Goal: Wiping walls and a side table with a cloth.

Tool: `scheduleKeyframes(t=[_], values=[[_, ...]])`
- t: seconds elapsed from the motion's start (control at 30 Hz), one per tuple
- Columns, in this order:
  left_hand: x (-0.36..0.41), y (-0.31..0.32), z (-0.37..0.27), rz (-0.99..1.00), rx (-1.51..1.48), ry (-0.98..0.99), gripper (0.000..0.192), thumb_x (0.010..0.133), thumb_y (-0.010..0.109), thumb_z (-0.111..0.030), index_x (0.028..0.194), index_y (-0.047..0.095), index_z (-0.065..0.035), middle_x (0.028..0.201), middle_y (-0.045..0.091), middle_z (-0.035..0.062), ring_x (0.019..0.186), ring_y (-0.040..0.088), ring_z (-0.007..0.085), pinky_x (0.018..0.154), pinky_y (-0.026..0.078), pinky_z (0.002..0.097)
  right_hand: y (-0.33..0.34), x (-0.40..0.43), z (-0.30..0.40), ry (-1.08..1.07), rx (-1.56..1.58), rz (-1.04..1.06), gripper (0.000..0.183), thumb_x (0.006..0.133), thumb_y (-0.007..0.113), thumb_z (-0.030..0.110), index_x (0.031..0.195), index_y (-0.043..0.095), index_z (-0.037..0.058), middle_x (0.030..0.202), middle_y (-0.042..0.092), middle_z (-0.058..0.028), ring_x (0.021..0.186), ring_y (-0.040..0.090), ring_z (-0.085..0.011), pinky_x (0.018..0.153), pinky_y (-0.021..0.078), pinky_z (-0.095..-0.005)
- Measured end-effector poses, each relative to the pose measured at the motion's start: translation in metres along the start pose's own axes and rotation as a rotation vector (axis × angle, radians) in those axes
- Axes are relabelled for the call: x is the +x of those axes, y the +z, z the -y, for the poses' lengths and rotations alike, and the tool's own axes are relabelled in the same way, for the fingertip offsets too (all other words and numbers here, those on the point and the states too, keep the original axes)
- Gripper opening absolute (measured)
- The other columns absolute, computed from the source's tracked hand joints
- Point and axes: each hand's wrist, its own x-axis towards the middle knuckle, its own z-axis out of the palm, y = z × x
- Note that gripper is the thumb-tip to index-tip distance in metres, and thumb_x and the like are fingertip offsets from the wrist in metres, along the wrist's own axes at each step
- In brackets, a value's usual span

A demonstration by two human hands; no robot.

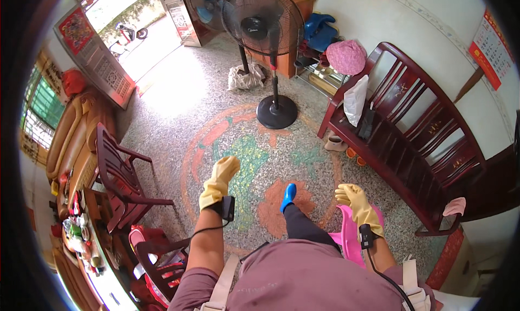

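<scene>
Both hands wear pale yellow rubber gloves, each with a black wired device at the wrist. My left hand (226,169) is held out over the patterned floor (243,165) with its fingers curled; whether anything is inside them cannot be told. To the right, my right hand (350,195) has its fingers bent and close together, and its palm side is hidden. Below and beside the right hand is a pink plastic stool or chair (351,240), partly covered by the glove and forearm. A foot in a blue rubber boot (289,195) stands between the hands.
A black pedestal fan (277,112) stands ahead. On the right is a dark red wooden bench (390,160) with a white bag (356,101), shoes beneath it. Dark red plastic chairs (122,169) and a cluttered table (97,246) line the left. An open door (99,63) is at the upper left.
</scene>
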Motion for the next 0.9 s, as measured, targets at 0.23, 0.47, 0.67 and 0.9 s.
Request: scheduleKeyframes(t=[0.23, 0.47, 0.67, 0.9], values=[[0.17, 0.053, -0.087, 0.151, 0.378, 0.041, 0.045, 0.096, 0.063, -0.027, 0.127, 0.055, 0.0053, 0.11, 0.065, 0.0114, 0.097, 0.065, 0.0217, 0.092, 0.054, 0.0338, 0.04, 0.125, 0.083, -0.069, 0.097, -0.029, 0.025, 0.101, 0.056, 0.021, 0.111, 0.064, 0.0002, 0.103, 0.071, -0.0134, 0.083, 0.07, -0.0169, 0.076, 0.0589, -0.028], [0.294, 0.103, -0.161, 0.051, 0.749, 0.059, 0.083, 0.084, 0.076, -0.041, 0.144, 0.042, 0.0048, 0.143, 0.05, 0.0257, 0.132, 0.049, 0.0331, 0.109, 0.039, 0.0382, 0.08, 0.199, 0.172, -0.102, 0.057, -0.006, 0.031, 0.103, 0.054, 0.025, 0.117, 0.062, -0.0013, 0.108, 0.07, -0.0139, 0.092, 0.069, -0.0179, 0.083, 0.0572, -0.0287], [0.45, 0.102, -0.189, 0.158, 0.875, 0.087, 0.094, 0.081, 0.08, -0.034, 0.153, 0.029, -0.0035, 0.156, 0.03, 0.0246, 0.144, 0.033, 0.0345, 0.117, 0.028, 0.0435, 0.092, 0.204, 0.176, -0.073, 0.072, -0.361, 0.034, 0.101, 0.058, 0.026, 0.119, 0.062, -0.0022, 0.109, 0.069, -0.0148, 0.092, 0.069, -0.0203, 0.086, 0.0569, -0.032], [0.6, 0.142, -0.196, 0.454, 0.879, 0.254, 0.075, 0.078, 0.081, -0.032, 0.14, 0.05, -0.0006, 0.134, 0.057, 0.0171, 0.13, 0.05, 0.0256, 0.11, 0.038, 0.0406, 0.181, 0.19, 0.146, 0.14, 0.402, -0.731, 0.037, 0.092, 0.068, 0.025, 0.116, 0.061, -0.0026, 0.109, 0.068, -0.0175, 0.095, 0.068, -0.0237, 0.091, 0.0566, -0.0357]])
